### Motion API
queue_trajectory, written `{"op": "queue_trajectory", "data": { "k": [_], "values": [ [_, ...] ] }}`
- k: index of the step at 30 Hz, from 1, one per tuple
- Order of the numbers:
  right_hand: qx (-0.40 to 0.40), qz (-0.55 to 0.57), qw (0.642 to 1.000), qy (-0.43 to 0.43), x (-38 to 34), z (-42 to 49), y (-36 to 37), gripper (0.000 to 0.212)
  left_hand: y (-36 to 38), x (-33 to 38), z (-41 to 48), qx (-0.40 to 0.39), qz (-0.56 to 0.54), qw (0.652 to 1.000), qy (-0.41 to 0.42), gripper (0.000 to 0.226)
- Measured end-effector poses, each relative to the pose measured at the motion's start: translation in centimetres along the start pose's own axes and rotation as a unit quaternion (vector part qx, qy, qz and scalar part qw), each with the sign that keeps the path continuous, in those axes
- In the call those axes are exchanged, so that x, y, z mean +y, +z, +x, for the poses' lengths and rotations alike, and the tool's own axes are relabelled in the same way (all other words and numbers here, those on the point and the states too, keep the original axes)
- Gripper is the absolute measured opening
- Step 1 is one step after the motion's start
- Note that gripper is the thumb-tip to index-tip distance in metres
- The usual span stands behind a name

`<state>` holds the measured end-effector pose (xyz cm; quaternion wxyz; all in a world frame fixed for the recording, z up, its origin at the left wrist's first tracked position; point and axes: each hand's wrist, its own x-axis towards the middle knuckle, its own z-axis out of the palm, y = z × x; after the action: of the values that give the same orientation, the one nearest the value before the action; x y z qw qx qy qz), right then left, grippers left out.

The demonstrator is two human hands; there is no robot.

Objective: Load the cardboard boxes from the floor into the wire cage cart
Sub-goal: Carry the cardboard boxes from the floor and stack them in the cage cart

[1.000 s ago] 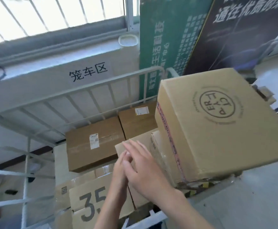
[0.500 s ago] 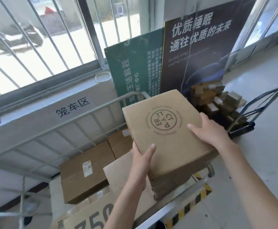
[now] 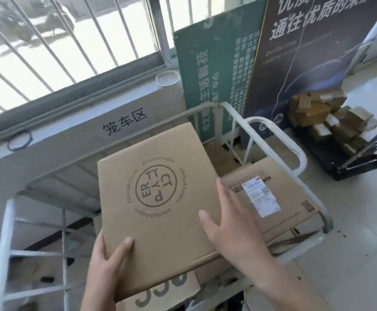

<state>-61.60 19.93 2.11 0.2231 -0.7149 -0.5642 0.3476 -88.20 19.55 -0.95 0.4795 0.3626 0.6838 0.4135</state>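
Observation:
A flat cardboard box with a round printed logo (image 3: 158,198) lies over the white wire cage cart (image 3: 279,140), on top of other boxes. My left hand (image 3: 109,263) grips its near left corner, thumb on top. My right hand (image 3: 230,223) rests on its right edge with fingers spread. To the right, inside the cart, lies a box with a white shipping label (image 3: 272,198). A box printed with large dark numbers (image 3: 160,297) shows under the near edge.
Against the wall lean a green signboard (image 3: 216,70) and a dark poster (image 3: 313,52). A black hand cart piled with small parcels (image 3: 331,122) stands on the floor at right. A barred window (image 3: 59,41) runs along the back, with pale floor at lower right.
The logo box has come down and left, flat over the cart's load. My right hand slid from its far right edge to the near right edge; my left hand moved to the near corner.

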Motion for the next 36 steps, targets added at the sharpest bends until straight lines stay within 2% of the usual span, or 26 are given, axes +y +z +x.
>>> {"op": "queue_trajectory", "data": {
  "k": [2,5,9,14,18,20,24,31,36],
  "values": [
    [-0.043,0.031,0.999,-0.012,-2.6,1.6,5.0,0.082,-4.4,-1.5,2.4,0.039,-0.006,0.999,-0.014,0.040],
    [-0.104,0.102,0.989,-0.004,-5.6,5.5,13.3,0.082,-10.5,-4.9,8.3,0.078,-0.021,0.996,-0.039,0.047],
    [-0.138,0.147,0.979,0.034,-6.7,12.5,25.0,0.079,-16.3,-11.4,18.3,0.084,-0.009,0.994,-0.076,0.048],
    [-0.126,0.151,0.977,0.086,-3.1,20.5,37.8,0.078,-17.7,-20.4,30.2,0.062,-0.006,0.993,-0.097,0.047],
    [-0.111,0.055,0.980,0.158,2.2,24.4,44.5,0.080,-15.0,-28.1,36.5,0.001,0.002,0.992,-0.125,0.054],
    [-0.101,-0.029,0.978,0.178,4.9,24.6,46.5,0.077,-12.9,-31.7,38.0,-0.027,0.011,0.988,-0.149,0.064],
    [-0.071,-0.153,0.974,0.153,7.7,24.3,48.5,0.073,-10.6,-35.5,39.0,-0.039,0.014,0.984,-0.171,0.066],
    [-0.076,-0.172,0.968,0.168,7.3,22.9,46.7,0.070,-10.0,-35.6,34.1,-0.028,0.015,0.980,-0.196,0.070],
    [-0.080,-0.180,0.967,0.161,7.9,20.2,45.4,0.076,-9.5,-36.3,31.6,-0.015,0.028,0.983,-0.181,0.070]
  ]
}}
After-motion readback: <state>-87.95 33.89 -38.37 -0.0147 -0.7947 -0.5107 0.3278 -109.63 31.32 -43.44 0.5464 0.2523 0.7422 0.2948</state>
